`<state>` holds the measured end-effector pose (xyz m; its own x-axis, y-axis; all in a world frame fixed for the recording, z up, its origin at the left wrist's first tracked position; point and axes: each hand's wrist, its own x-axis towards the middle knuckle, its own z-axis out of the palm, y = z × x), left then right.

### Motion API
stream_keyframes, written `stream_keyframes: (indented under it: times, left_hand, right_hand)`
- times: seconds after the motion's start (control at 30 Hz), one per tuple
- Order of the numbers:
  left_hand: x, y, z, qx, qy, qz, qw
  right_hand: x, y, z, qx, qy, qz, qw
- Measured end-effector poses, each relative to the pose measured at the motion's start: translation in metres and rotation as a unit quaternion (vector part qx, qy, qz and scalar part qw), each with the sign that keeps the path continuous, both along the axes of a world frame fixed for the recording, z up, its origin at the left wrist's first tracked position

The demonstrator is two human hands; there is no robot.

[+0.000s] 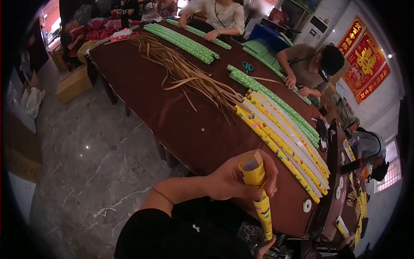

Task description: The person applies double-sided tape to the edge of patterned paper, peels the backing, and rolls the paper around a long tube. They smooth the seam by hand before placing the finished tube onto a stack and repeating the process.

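Note:
A roll of yellow printed wrapping paper [263, 212] stands nearly upright in front of me, its hollow upper end facing up. My left hand [235, 176] wraps round it just below that end, fingers curled about the paper. At the bottom of the roll, my right hand [264, 247] grips the lower end; only part of it shows. A tan strip tip pokes up at the roll's top rim. Beyond my hands, several yellow rolls [276, 149] lie side by side on the brown table [185, 125].
Long tan paper strips [181, 71] spread across the table. Green patterned rolls [181, 42] lie farther off, near teal scissors [247, 66]. A white tape roll [307, 206] sits by the right edge. Co-workers handle green rolls across the table. A cardboard box [75, 84] stands on the floor.

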<state>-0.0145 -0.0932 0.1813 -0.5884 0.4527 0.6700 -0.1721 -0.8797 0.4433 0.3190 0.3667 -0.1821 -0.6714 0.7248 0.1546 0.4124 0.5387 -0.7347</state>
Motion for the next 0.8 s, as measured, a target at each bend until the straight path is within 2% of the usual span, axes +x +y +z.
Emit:
stream_keyframes:
  times: [0.03,0.17,0.3,0.43,0.5,0.53,0.6,0.63,0.67,0.73,0.8]
  left_hand:
    - [0.001,0.001,0.001,-0.007,0.007,-0.006,1.000]
    - [0.001,0.001,-0.001,-0.009,0.023,-0.022,0.999]
    - [-0.029,-0.023,-0.001,0.041,-0.072,0.071,0.994]
    - [-0.071,-0.072,-0.004,0.098,-0.135,0.094,0.981]
    - [-0.087,-0.093,-0.008,0.140,-0.144,0.092,0.975]
    - [-0.093,-0.104,-0.007,0.160,-0.159,0.095,0.970]
    - [-0.099,-0.120,-0.004,0.200,-0.159,0.131,0.958]
    - [-0.097,-0.123,-0.001,0.216,-0.167,0.168,0.947]
    - [-0.092,-0.120,-0.002,0.210,-0.130,0.214,0.945]
    - [-0.070,-0.098,-0.005,0.122,-0.137,0.294,0.938]
    - [-0.059,-0.071,-0.029,0.084,-0.131,0.314,0.937]
  right_hand:
    - [0.004,-0.004,-0.005,0.077,-0.055,0.031,0.995]
    - [0.011,-0.032,-0.009,0.068,-0.069,0.023,0.995]
    - [0.001,-0.039,0.008,0.107,-0.077,0.035,0.991]
    - [-0.028,-0.057,0.073,0.173,-0.047,0.097,0.979]
    - [-0.040,-0.058,0.136,0.249,-0.007,0.137,0.959]
    - [-0.051,-0.059,0.164,0.239,-0.004,0.147,0.960]
    - [-0.077,-0.064,0.209,0.341,0.049,0.203,0.916]
    - [-0.092,-0.063,0.228,0.334,0.051,0.207,0.918]
    - [-0.110,-0.064,0.243,0.402,0.088,0.248,0.877]
    - [-0.142,-0.069,0.264,0.454,0.130,0.292,0.832]
    - [-0.158,-0.077,0.274,0.500,0.163,0.326,0.786]
